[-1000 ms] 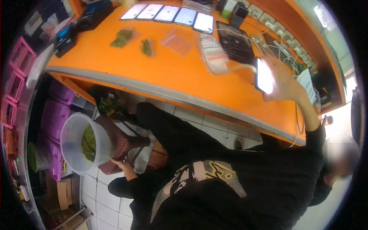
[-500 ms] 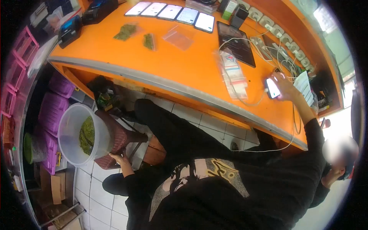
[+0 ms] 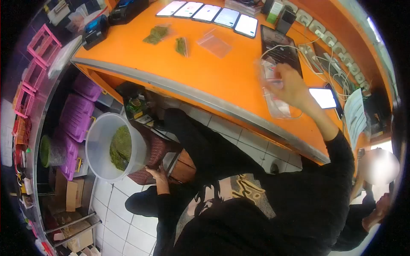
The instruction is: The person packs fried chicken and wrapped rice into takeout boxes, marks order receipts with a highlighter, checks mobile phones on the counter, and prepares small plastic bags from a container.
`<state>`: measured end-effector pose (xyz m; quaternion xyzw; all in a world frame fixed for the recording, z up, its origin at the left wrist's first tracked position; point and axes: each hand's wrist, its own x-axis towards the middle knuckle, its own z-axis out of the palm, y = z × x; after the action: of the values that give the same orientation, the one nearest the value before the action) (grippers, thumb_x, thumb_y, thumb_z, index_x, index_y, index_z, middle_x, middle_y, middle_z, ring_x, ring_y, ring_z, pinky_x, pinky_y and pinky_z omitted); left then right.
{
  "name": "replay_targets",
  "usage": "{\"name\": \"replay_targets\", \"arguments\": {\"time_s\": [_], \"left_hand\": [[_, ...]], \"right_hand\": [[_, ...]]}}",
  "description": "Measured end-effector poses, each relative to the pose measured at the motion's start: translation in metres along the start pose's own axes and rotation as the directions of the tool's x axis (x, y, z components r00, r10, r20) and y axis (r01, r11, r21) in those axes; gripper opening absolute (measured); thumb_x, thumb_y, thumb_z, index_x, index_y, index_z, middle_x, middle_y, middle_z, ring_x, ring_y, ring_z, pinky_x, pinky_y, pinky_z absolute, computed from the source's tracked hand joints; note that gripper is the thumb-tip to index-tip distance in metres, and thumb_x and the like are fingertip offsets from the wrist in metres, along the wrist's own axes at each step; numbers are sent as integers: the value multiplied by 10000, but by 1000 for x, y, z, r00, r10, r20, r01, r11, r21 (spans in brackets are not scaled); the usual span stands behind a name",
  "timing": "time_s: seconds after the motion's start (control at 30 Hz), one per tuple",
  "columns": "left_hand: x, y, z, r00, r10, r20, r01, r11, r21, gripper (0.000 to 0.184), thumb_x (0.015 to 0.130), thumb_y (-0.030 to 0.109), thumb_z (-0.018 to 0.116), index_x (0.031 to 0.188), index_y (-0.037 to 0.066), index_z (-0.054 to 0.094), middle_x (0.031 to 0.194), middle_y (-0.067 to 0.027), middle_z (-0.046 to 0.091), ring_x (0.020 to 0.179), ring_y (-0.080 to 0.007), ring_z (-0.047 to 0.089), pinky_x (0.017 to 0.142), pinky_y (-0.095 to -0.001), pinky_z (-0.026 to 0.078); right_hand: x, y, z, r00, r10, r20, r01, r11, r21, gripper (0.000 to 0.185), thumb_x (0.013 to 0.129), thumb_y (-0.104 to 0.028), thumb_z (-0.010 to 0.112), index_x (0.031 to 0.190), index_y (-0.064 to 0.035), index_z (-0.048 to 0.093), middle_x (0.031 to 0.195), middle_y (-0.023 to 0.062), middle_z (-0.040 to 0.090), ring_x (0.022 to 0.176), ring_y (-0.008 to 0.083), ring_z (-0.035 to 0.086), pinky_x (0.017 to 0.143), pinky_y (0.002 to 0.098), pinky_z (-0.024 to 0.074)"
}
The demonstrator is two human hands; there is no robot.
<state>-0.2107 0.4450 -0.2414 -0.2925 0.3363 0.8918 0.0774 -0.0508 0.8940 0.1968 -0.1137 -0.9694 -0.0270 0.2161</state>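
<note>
My right hand (image 3: 292, 85) is over the pack of clear zip bags (image 3: 277, 106) on the orange table, thumb and fingers apart; whether it touches them I cannot tell. A lit phone (image 3: 323, 98) lies to the right of that wrist. My left hand (image 3: 159, 177) is low beside a brown woven-look stool (image 3: 145, 170), fingers apart near its edge. By it stands a translucent tub (image 3: 95, 147) holding a green, dried-leaf-like heap (image 3: 121, 147). Two small bags of green stuff, one bag (image 3: 156, 35) and another bag (image 3: 181, 47), lie on the table near an empty zip bag (image 3: 214, 44).
Several lit phones (image 3: 208, 13) line the table's back. A dark tablet-like device (image 3: 282, 49) lies under white cables (image 3: 309, 59), near a row of sockets (image 3: 329, 39). Purple bins (image 3: 77, 115) stand at left. Another person's hand (image 3: 378, 211) shows at lower right.
My right hand has let go of the lit phone, now on the table, and moved left to the zip bags. My left hand stays by the stool. The camera view has shifted.
</note>
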Motion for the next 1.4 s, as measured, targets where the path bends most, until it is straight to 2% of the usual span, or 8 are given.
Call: {"name": "replay_targets", "arguments": {"time_s": [0.3,0.37,0.63,0.83,1.0,1.03,1.1,1.4], "left_hand": [[-43,-19,3,960,-264,91,267,963,-25,761,864,411,524,1399,54,117,1392,-188,210,1256,-337,291,1004,-483,354],[-97,-16,47,934,-357,-28,344,915,-209,681,903,370,476,1387,27,141,1393,-182,217,1248,-325,319,1010,-467,355],[-141,8,110,968,43,247,-121,943,311,407,906,240,514,1254,62,403,1335,-139,369,1206,-292,387,997,-412,356],[-120,15,112,934,122,336,-263,870,417,331,906,210,518,1200,77,449,1232,-100,466,1112,-255,469,960,-402,367],[-10,-21,14,795,339,502,-554,71,829,344,851,249,590,1114,48,496,1132,-115,490,1007,-217,526,802,-355,468],[-17,-17,18,793,349,500,-556,78,827,344,851,249,590,1114,48,496,1132,-115,490,1007,-217,526,802,-355,468],[-42,-9,33,996,26,-82,32,767,641,417,834,266,597,1151,30,465,1174,-148,462,989,-261,520,758,-385,479],[4,-31,-23,955,-56,-290,98,986,133,579,832,275,587,1297,51,324,1309,-152,362,1099,-346,450,867,-453,434]], "right_hand": [[-4,18,-25,908,369,198,-414,719,558,170,712,-18,622,846,-2,519,744,112,534,660,229,552,580,288,427],[-13,23,-32,940,278,-200,-221,939,263,198,690,92,576,855,5,511,916,136,522,748,225,556,626,300,438],[-28,35,0,984,-62,-166,25,976,-216,312,695,105,541,999,35,542,1056,175,515,832,322,572,728,385,468],[-10,13,-23,923,207,324,-335,846,416,491,735,58,591,1196,-31,447,818,161,574,699,223,583,659,351,460],[17,1,-6,933,2,361,-211,815,540,604,737,-59,637,1278,-29,370,818,191,594,668,274,574,632,344,446],[25,-1,-1,935,-7,354,-198,818,540,604,737,-59,637,1278,-29,370,818,191,594,668,274,574,632,344,446],[40,-5,9,937,-27,349,-153,864,479,631,723,-103,675,1274,-36,376,829,201,602,702,284,598,646,348,454],[131,-52,-9,988,117,105,-121,992,29,487,783,-213,601,1196,-29,420,917,220,586,831,385,569,747,428,456]]}}
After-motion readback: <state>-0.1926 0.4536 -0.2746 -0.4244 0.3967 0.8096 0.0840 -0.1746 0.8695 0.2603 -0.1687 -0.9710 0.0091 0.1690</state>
